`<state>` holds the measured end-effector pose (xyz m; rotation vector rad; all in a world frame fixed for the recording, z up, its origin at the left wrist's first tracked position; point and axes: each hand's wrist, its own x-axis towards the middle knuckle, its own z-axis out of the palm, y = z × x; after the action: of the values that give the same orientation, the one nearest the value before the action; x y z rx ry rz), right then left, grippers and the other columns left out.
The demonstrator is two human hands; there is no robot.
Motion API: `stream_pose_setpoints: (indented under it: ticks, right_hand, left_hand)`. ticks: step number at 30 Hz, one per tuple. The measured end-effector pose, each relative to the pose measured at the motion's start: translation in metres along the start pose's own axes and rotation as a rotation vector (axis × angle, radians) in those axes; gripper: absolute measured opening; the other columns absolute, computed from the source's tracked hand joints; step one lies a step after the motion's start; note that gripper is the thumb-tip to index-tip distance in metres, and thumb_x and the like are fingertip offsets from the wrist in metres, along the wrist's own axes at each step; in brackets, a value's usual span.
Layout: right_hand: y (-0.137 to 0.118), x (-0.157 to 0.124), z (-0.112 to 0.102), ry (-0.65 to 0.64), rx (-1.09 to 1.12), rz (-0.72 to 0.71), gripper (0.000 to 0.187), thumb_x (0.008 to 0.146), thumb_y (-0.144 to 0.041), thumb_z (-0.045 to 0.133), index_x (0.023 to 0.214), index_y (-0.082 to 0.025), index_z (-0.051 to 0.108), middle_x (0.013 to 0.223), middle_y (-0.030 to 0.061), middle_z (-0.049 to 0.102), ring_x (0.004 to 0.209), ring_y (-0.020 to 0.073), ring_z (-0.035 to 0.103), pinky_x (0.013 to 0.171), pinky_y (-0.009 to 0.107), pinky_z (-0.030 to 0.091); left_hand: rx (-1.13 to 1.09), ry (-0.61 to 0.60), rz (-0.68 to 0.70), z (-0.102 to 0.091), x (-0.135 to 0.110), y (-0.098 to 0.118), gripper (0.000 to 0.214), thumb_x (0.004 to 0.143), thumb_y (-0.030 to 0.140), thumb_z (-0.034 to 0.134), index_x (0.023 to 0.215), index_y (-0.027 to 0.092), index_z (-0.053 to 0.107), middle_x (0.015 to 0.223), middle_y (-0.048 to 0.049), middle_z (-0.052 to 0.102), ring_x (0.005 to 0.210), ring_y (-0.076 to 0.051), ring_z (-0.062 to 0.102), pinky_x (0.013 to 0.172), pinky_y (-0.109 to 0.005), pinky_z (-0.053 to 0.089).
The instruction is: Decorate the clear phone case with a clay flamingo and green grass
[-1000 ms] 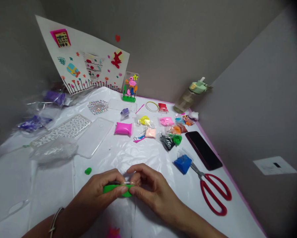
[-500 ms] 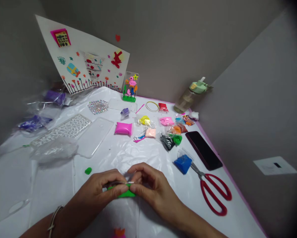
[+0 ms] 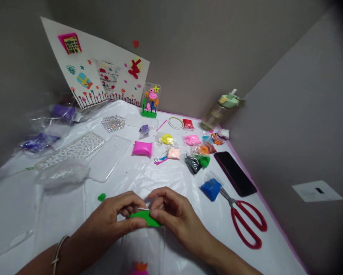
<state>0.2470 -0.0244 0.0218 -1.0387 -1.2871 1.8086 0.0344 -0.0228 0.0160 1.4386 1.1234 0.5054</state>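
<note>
Head view: the left hand (image 3: pixel 114 214) and right hand (image 3: pixel 174 214) work at the far end of a clear, flat plastic case (image 3: pixel 145 248), pinching a bright green, clay-like strip (image 3: pixel 142 218) there. Compared with half a second ago, strip and case have shifted toward the right hand, and more green surface shows between the thumbs. The left thumb now lies lower, along the strip's near edge, with that hand's fingers bent behind it; the right thumb presses on the strip near its right end, fingers curled behind.

The strip is smooth, matte and elongated, with a thin shiny edge above it. The case stretches toward the viewer below both hands, carrying a pink-and-orange shape (image 3: pixel 142 267) cut off by the picture's bottom.

Just beyond the left hand, a small green lump (image 3: pixel 101 197) rests on the white-covered table (image 3: pixel 142 175). Right of the right hand lie a blue packet (image 3: pixel 211 189) and red-handled scissors (image 3: pixel 233 205).
</note>
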Motion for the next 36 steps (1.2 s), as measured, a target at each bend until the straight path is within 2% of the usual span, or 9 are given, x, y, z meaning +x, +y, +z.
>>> stream_pose_setpoints:
  ticks: [2,7,15,23,28,30,36]
  right_hand:
    - [-0.0004,-0.0001,-0.0011,0.001,-0.010,0.002,0.028,0.087,-0.034,0.077,0.108,-0.020,0.065,0.079,-0.0032,0.061,0.072,0.0110,0.053,0.068,0.027,0.039]
    - [0.0003,-0.0005,0.0017,-0.025,-0.026,0.039,0.033,0.083,-0.035,0.082,0.108,-0.020,0.067,0.087,-0.0012,0.062,0.081,0.0133,0.057,0.076,0.029,0.042]
    - [0.0017,0.0014,-0.0005,0.006,-0.012,0.008,0.025,0.084,-0.025,0.077,0.106,-0.020,0.067,0.079,-0.0037,0.061,0.073,0.0113,0.054,0.069,0.027,0.039]
    - [-0.0010,-0.0003,0.0014,-0.010,-0.027,0.017,0.023,0.084,-0.024,0.076,0.105,-0.020,0.067,0.079,-0.0035,0.062,0.073,0.0119,0.055,0.069,0.027,0.040]
    - [-0.0005,0.0005,0.0001,0.009,-0.040,0.015,0.023,0.083,-0.022,0.076,0.104,-0.020,0.067,0.079,-0.0033,0.063,0.074,0.0122,0.056,0.071,0.027,0.041]
    - [0.0000,0.0001,0.0004,0.011,-0.046,0.025,0.024,0.083,-0.023,0.077,0.104,-0.020,0.067,0.080,-0.0029,0.064,0.075,0.0125,0.056,0.071,0.027,0.041]
    - [-0.0006,-0.0010,0.0012,-0.005,-0.047,0.029,0.025,0.084,-0.029,0.079,0.105,-0.020,0.067,0.080,-0.0032,0.063,0.075,0.0127,0.056,0.070,0.027,0.040]
  left_hand:
    - [0.009,0.002,-0.014,-0.0009,0.0000,0.0007,0.011,0.082,0.037,0.069,0.082,0.026,0.069,0.081,0.0060,0.067,0.081,-0.017,0.059,0.074,-0.027,0.040]
    - [0.033,0.028,-0.009,0.0015,-0.0009,0.0011,0.021,0.085,0.041,0.064,0.074,0.024,0.068,0.075,0.0049,0.064,0.076,-0.017,0.059,0.070,-0.028,0.039]
    - [0.013,0.018,0.003,-0.0036,0.0004,0.0009,0.010,0.082,0.037,0.070,0.082,0.026,0.071,0.080,0.0060,0.068,0.079,-0.016,0.060,0.072,-0.026,0.041]
    - [0.051,0.025,0.032,-0.0052,-0.0010,-0.0037,0.022,0.088,0.043,0.064,0.076,0.026,0.071,0.075,0.0049,0.067,0.075,-0.016,0.062,0.069,-0.026,0.042]
    - [0.065,0.046,0.051,-0.0047,0.0001,-0.0015,0.011,0.077,0.035,0.075,0.084,0.027,0.072,0.081,0.0057,0.069,0.078,-0.016,0.062,0.072,-0.026,0.044]
    - [0.093,0.042,0.058,-0.0031,0.0008,-0.0018,0.007,0.081,0.034,0.071,0.080,0.026,0.072,0.077,0.0054,0.069,0.075,-0.016,0.062,0.070,-0.026,0.043]
    - [0.147,0.069,0.083,-0.0035,0.0002,-0.0043,0.016,0.088,0.035,0.064,0.079,0.027,0.073,0.076,0.0042,0.070,0.073,-0.016,0.064,0.067,-0.025,0.042]
